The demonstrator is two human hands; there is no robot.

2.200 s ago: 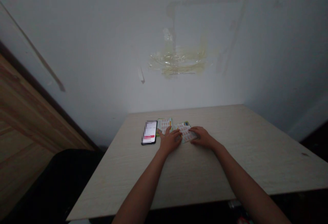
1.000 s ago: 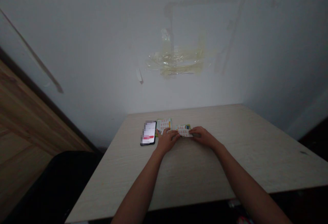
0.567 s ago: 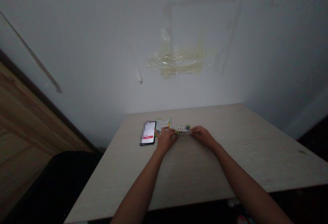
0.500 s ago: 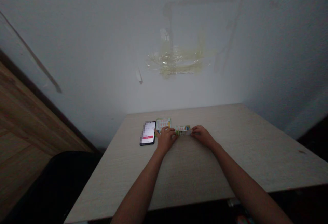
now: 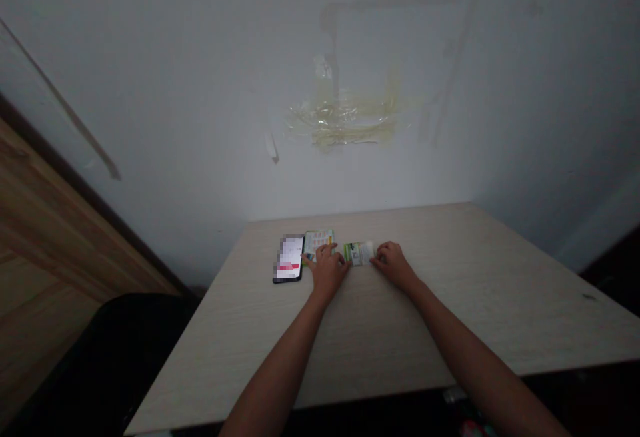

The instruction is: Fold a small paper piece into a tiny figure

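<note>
A small printed leaflet (image 5: 357,254) with green and white panels lies on the table between my hands. My left hand (image 5: 327,270) rests with its fingers spread, its thumb side at the leaflet's left edge and its other fingers over the lower part of a larger printed sheet (image 5: 319,240). At the opposite edge, my right hand (image 5: 394,265) has its fingers bent together around the leaflet's right end; the fingertip contact is small and hard to see. A phone (image 5: 289,260) with a lit screen lies left of the larger sheet, close to my left little finger.
The pale wooden table (image 5: 380,344) meets a grey wall (image 5: 200,90) at its back edge. Peeling clear tape (image 5: 350,120) sticks to the wall. A dark chair-like shape (image 5: 110,357) and a wooden panel (image 5: 60,224) stand on the left.
The leaflet now lies flatter and shows more of its printed face; before, it looked folded or bent. My left hand has shifted slightly right, and my right hand has barely moved.
</note>
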